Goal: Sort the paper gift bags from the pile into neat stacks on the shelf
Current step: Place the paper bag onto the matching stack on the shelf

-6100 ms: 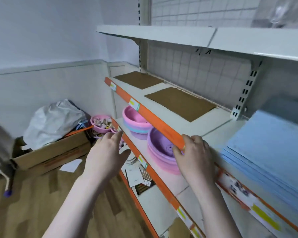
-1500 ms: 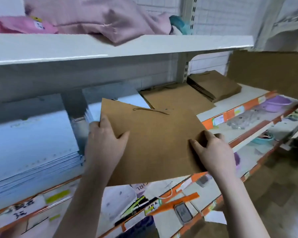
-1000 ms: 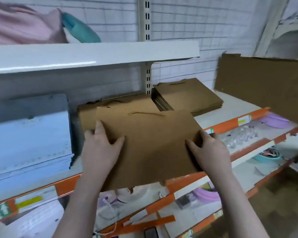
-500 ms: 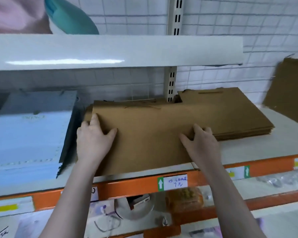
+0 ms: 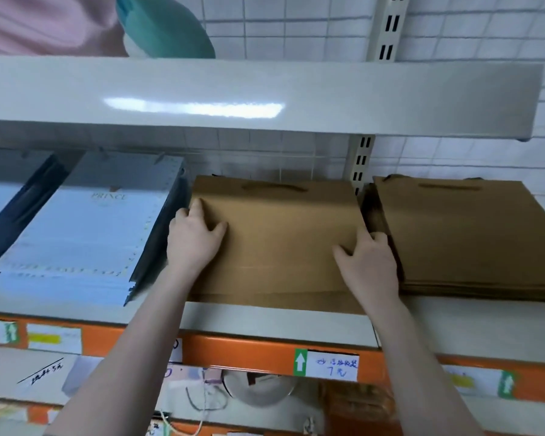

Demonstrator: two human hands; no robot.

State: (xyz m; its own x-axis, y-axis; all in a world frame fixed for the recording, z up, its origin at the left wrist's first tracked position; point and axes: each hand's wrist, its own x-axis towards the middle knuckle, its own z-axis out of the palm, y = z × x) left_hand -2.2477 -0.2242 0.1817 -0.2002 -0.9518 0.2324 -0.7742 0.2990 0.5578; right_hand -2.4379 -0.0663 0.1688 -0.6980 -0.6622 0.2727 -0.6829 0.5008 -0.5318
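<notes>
A flat brown paper gift bag [image 5: 280, 234] lies on the middle shelf [image 5: 265, 322], on top of at least one other brown bag whose front edge shows below it. My left hand [image 5: 195, 240] holds its left edge, thumb and forefinger on top, the other fingers hidden. My right hand [image 5: 368, 262] holds its right edge, thumb on top, fingers down in the gap beside a thicker stack of brown bags [image 5: 472, 240]. To the left lies a stack of pale blue bags [image 5: 85, 231].
The upper shelf [image 5: 265, 99] overhangs close above the bags, with pink and teal items on it. Behind stands a white wire grid wall with an upright post [image 5: 361, 162]. An orange price rail [image 5: 249, 350] runs along the shelf front; clutter fills the shelf below.
I carried the brown bag over to the shelf and laid it flat between the blue stack and the thicker brown stack. Both hands pushed it further back.
</notes>
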